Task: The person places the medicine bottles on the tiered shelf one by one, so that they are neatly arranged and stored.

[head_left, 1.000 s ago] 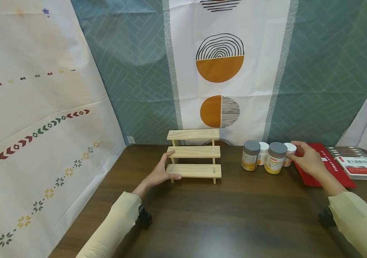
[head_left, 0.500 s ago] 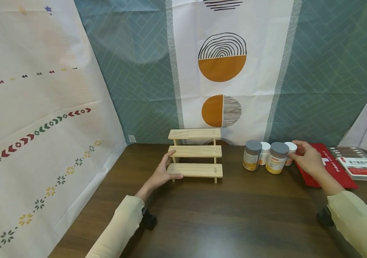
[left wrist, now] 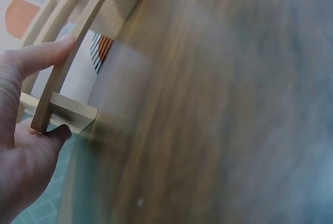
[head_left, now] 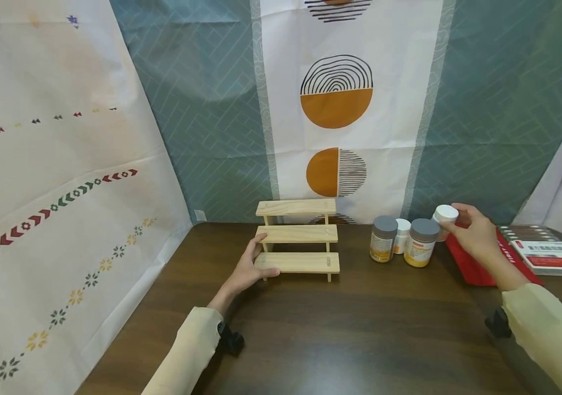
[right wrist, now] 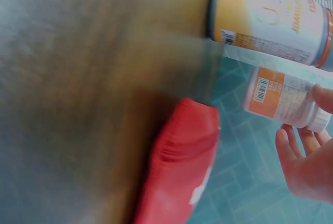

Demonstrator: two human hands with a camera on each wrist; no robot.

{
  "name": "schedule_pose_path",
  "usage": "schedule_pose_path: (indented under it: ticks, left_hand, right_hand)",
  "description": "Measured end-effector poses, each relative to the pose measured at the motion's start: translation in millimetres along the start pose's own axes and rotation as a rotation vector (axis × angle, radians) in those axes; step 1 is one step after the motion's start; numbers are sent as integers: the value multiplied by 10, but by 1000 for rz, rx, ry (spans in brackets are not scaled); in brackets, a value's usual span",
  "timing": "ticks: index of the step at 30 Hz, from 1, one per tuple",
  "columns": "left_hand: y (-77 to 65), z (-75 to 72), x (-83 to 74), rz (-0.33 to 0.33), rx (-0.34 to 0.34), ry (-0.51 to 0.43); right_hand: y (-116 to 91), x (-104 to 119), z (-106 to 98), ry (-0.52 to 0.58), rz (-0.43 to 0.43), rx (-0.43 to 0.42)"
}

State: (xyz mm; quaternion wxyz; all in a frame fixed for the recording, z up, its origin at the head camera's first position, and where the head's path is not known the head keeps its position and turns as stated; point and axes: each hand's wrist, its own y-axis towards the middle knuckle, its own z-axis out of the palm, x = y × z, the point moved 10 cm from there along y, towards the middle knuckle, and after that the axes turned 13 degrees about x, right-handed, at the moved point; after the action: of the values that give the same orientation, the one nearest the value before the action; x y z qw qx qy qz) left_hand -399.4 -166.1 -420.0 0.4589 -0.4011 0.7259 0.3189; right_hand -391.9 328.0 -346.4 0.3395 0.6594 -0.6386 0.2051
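My left hand (head_left: 246, 270) grips the left end of the lowest step of a small three-tier wooden shelf (head_left: 297, 262), with the thumb at the front edge. In the left wrist view, the thumb and a finger of the left hand (left wrist: 31, 146) hold the step's end (left wrist: 62, 70). My right hand (head_left: 476, 236) pinches a white-capped pill bottle (head_left: 445, 214) near its cap. The right wrist view shows this bottle (right wrist: 281, 96), with an orange and white label, raised off the table. Beside it stand two grey-capped jars (head_left: 419, 247) (head_left: 382, 241) and another white-capped bottle (head_left: 402, 236).
A red first aid pouch (head_left: 473, 269) lies right of the jars, partly behind the right hand. Farther right are a white and red box (head_left: 555, 255) and a brown patterned item (head_left: 540, 232). Fabric hangings (head_left: 202, 137) border the back and left of the brown table (head_left: 340, 329).
The right hand has lifted the white-capped pill bottle up from beside the front grey-capped jar. The left hand stays at the shelf's end.
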Motion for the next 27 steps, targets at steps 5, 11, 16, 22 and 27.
schedule_pose_path:
  ticks: [5,11,16,22,27]
  left_hand:
    - [-42,22,2,-5,-18,11]
    - [-29,31,44,-20,-50,-17]
    - [-25,63,107,-17,-49,-35]
    - [-118,89,-23,-5,-52,-71]
    - [-91,47,112,19,-98,-52]
  right_hand:
    - [68,176,-179,-11,-29,-42]
    - [136,367,-388,12,-37,-73]
    - [149,511,-497,32,-50,-102]
    - [202,724,-499,65,-71,-84]
    - [253,934,-444,87,-102,-72]
